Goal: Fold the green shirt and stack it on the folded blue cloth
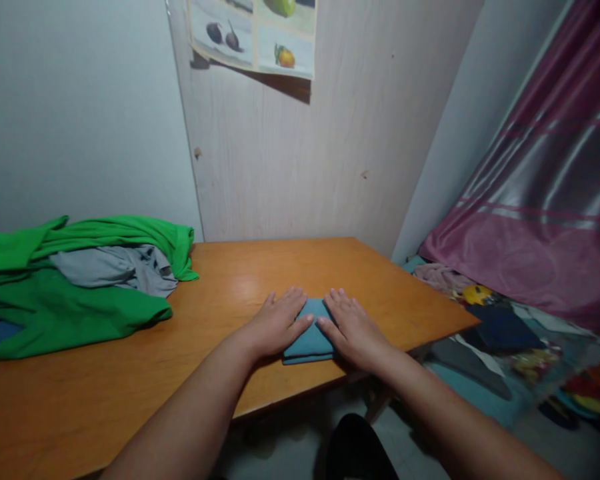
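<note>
A small folded blue-teal cloth (307, 345) lies flat on the wooden table (250, 273), close to its front edge. Its layers show along the near side. My left hand (280, 323) rests palm down on the cloth's left side, fingers stretched out and pointing away from me. On the right side lies my right hand (353, 327), also flat with its fingers extended. The two thumbs point toward each other over the middle of the cloth. Parts of the cloth are hidden under both palms.
At the table's left is a heap of clothes: a bright green garment (115, 230), a grey one (115, 265) and a darker green one (80, 310). A pink curtain (525, 260) hangs at the right above assorted cloth items. A fruit poster (255, 40) is on the wall.
</note>
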### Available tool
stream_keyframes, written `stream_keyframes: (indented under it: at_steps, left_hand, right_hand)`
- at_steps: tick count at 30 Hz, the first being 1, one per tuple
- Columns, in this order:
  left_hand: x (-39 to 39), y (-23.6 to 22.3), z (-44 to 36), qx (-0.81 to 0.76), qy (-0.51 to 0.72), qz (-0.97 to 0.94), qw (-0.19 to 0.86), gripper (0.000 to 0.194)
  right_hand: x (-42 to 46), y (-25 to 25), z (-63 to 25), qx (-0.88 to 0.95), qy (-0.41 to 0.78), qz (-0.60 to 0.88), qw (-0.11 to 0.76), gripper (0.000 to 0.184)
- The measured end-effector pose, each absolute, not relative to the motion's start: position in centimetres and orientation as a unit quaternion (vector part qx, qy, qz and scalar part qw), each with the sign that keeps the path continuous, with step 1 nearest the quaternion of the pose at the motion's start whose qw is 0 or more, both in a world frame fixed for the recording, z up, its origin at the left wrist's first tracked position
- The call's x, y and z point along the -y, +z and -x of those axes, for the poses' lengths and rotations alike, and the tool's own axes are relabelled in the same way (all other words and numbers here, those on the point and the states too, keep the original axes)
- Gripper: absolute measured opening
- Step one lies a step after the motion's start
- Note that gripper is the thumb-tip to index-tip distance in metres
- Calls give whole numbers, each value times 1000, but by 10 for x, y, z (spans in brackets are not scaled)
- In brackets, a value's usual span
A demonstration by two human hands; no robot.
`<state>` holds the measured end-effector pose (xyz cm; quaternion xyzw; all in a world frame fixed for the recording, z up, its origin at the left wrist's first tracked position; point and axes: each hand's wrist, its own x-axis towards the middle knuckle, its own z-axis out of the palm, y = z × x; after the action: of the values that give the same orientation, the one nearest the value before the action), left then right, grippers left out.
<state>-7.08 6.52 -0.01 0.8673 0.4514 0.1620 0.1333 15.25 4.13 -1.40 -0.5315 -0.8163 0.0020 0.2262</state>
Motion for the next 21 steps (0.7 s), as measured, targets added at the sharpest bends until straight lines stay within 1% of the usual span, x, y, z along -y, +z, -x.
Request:
stream_keyframes:
  at_steps: [2, 4, 7, 9, 12, 13, 15, 17, 21]
  left_hand:
    - [-64, -2, 71, -457, 116, -873, 127, 79]
    - [-63, -2, 71, -460, 97, -873, 126, 83]
    - [-63, -1, 72, -463, 97, -871, 132, 81]
    - [-65, -1, 74, -456, 111, -872, 138, 79]
    - [-71, -4, 77, -443, 174, -867, 150, 74]
    - [-74, -6, 77, -444, 208, -859, 150, 71]
    - [-81, -8, 79, -450, 281, -836, 141, 64]
    - [-89, -9, 81, -454, 339, -814, 124, 58]
    - [-100, -9, 87, -462, 390, -791, 95, 49]
  right_hand:
    - [-42, -23, -153, 812, 15, 553, 188, 69]
    - [-41, -28, -153, 809, 17, 561, 175, 68]
    - [-38, -26, -154, 811, 12, 559, 173, 66]
    - [-34, -18, -155, 816, -5, 545, 193, 63]
    - [-20, -4, -154, 841, -35, 482, 244, 52]
    - [-14, 0, -153, 857, -38, 451, 246, 48]
    - [-4, 4, -150, 887, -44, 403, 221, 39]
    - [3, 4, -146, 899, -60, 392, 186, 30]
    - [1, -3, -140, 892, -91, 416, 152, 17]
